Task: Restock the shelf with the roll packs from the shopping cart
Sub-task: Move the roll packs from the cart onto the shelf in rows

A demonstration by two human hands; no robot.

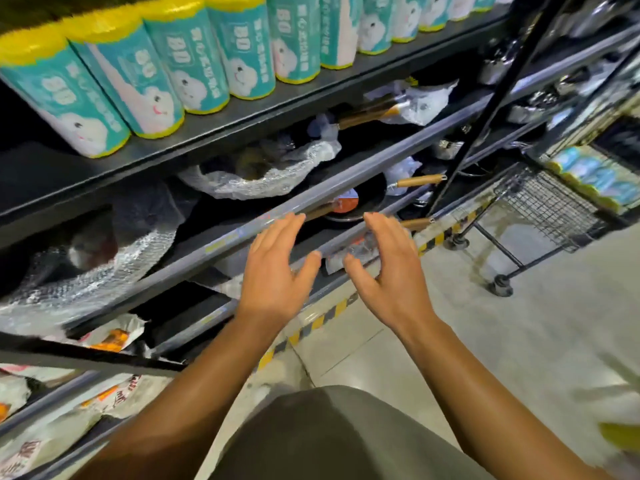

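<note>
**Empty hands, cart well off to the right**

I see packs [149, 81] lined on the shelf [214, 133], above and left of my hands. My left hand [277, 271] and right hand [388, 275] are spread, holding nothing. Right of the shelf, the cart [550, 202] holds more packs. Risk: reaching across could clip the shelf post or knock a standing pack.

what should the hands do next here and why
Probably swing right toward the shopping cart and pick up another roll pack. Both the left hand and the right hand are open and hold nothing, hovering in front of the lower shelves. More roll packs in the cart show at the right, while the row on the top shelf already stands upright.
</note>
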